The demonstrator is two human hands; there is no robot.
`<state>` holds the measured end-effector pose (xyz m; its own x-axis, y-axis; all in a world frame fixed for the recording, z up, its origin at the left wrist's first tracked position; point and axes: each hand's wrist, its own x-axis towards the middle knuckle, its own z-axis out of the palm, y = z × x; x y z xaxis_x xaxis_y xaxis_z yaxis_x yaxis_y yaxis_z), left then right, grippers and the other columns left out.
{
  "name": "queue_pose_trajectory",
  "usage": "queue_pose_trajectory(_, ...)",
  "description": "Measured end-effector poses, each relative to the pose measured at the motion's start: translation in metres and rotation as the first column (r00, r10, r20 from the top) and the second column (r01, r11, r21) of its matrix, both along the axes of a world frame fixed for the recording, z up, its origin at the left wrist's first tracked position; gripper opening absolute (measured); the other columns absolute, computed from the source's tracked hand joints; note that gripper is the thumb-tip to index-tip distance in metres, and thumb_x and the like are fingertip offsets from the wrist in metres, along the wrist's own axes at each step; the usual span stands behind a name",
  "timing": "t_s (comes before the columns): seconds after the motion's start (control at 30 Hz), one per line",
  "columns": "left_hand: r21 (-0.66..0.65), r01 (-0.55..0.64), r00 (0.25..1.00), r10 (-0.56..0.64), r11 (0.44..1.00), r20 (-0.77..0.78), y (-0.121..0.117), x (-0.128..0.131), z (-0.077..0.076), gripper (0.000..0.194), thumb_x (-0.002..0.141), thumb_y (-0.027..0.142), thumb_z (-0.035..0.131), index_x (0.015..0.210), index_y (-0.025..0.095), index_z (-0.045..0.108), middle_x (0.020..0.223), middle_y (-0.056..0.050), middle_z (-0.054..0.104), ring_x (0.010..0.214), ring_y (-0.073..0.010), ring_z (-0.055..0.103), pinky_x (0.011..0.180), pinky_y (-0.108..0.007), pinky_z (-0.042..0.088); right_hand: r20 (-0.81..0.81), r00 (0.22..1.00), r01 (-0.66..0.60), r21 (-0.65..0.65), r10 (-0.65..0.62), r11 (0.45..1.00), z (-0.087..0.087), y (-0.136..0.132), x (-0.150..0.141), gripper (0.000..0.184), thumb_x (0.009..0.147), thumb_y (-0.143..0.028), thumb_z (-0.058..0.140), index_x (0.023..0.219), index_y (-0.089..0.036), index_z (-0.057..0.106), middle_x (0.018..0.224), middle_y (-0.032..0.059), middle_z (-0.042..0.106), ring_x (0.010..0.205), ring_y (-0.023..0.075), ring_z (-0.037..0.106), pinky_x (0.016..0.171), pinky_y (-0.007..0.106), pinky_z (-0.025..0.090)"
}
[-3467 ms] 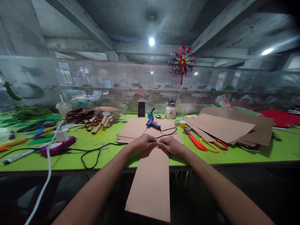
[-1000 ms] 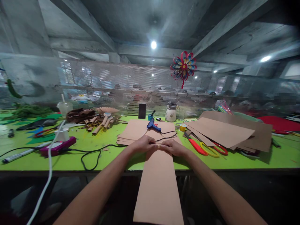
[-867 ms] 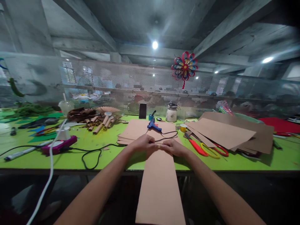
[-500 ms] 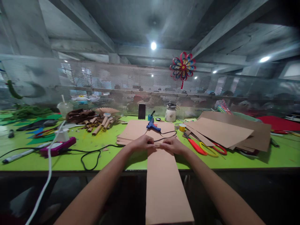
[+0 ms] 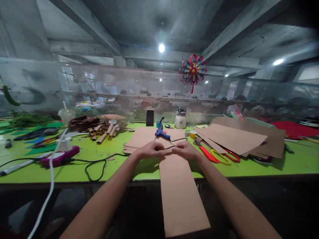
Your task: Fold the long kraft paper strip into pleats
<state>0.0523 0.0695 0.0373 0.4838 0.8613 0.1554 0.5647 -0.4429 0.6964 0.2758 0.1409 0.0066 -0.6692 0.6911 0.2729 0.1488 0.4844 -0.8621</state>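
Note:
A long tan paper strip (image 5: pixel 179 192) runs from the green table (image 5: pixel 74 167) over its front edge toward me. My left hand (image 5: pixel 149 150) and my right hand (image 5: pixel 183 150) both pinch the strip's far end, fingers closed, thumbs nearly touching. Just behind my hands lies a stack of tan sheets (image 5: pixel 144 137) with a blue glue gun (image 5: pixel 161 133) resting on it and its black cord (image 5: pixel 99 161) trailing left.
Red and yellow scissors (image 5: pixel 216 154) lie right of my hands beside large brown sheets (image 5: pixel 244 137). Rolled paper pieces (image 5: pixel 106 130), a purple power strip (image 5: pixel 58 157) and a white cable (image 5: pixel 47 196) sit left. A mesh screen (image 5: pixel 124 89) backs the table; a paper flower (image 5: pixel 192 68) hangs above.
The hanging near end of the strip has swung to the right. Both hands stay pinched on the far end at about the same spot.

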Motion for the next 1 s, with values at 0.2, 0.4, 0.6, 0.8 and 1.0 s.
queue_pose_trajectory(0.2, 0.079, -0.031, 0.991, 0.041, 0.996, -0.131, 0.004, 0.010, -0.013, 0.041, 0.081, 0.048, 0.053, 0.090, 0.011, 0.070, 0.080, -0.006, 0.064, 0.069, -0.0146, 0.054, 0.059, -0.022, 0.038, 0.114, 0.993, -0.044, 0.134, 0.028, 0.990, -0.003, -0.009, -0.007, 0.038, 0.075, -0.048, 0.060, 0.067, -0.010, 0.063, 0.056, -0.0007, 0.048, 0.053, 0.0082, 0.038, 0.047, 0.020, 0.028)
queue_pose_trajectory(0.4, 0.088, 0.021, 0.991, -0.009, 0.996, -0.132, 0.006, 0.017, -0.020, 0.036, 0.084, 0.038, 0.050, 0.089, 0.009, 0.070, 0.072, -0.003, 0.062, 0.062, -0.0118, 0.049, 0.057, -0.021, 0.037, 0.103, 0.988, -0.130, 0.139, 0.116, 0.982, -0.011, -0.008, -0.012, 0.037, 0.077, -0.046, 0.057, 0.073, -0.011, 0.065, 0.064, 0.0011, 0.054, 0.059, 0.0101, 0.043, 0.053, 0.020, 0.034)
queue_pose_trajectory(0.6, 0.083, 0.016, 0.993, -0.007, 0.996, -0.117, 0.010, 0.014, -0.022, 0.033, 0.083, 0.037, 0.049, 0.082, 0.010, 0.068, 0.069, -0.003, 0.059, 0.061, -0.0111, 0.046, 0.056, -0.021, 0.036, 0.121, 0.987, -0.117, 0.118, 0.103, 0.986, -0.002, -0.010, -0.007, 0.037, 0.076, -0.046, 0.060, 0.072, -0.009, 0.065, 0.060, 0.0000, 0.051, 0.055, 0.0083, 0.039, 0.049, 0.020, 0.029)
queue_pose_trajectory(0.8, 0.058, -0.014, 0.992, 0.022, 0.998, -0.124, 0.005, 0.013, -0.022, 0.041, 0.084, 0.047, 0.047, 0.082, 0.011, 0.067, 0.071, -0.003, 0.059, 0.061, -0.0112, 0.044, 0.056, -0.021, 0.034, 0.134, 0.990, -0.064, 0.189, 0.039, 0.980, 0.003, -0.010, -0.003, 0.033, 0.077, -0.041, 0.059, 0.073, -0.009, 0.068, 0.058, 0.0000, 0.052, 0.054, 0.0083, 0.039, 0.050, 0.020, 0.029)
queue_pose_trajectory(1.0, 0.075, -0.070, 0.987, 0.080, 0.995, -0.137, 0.004, 0.014, -0.018, 0.044, 0.084, 0.052, 0.046, 0.075, 0.012, 0.063, 0.063, -0.001, 0.053, 0.056, -0.0105, 0.041, 0.051, -0.021, 0.029, 0.090, 0.996, -0.005, 0.215, -0.015, 0.977, -0.002, -0.003, -0.003, 0.030, 0.077, -0.037, 0.059, 0.074, -0.009, 0.068, 0.061, 0.0012, 0.053, 0.057, 0.0100, 0.041, 0.052, 0.021, 0.030)
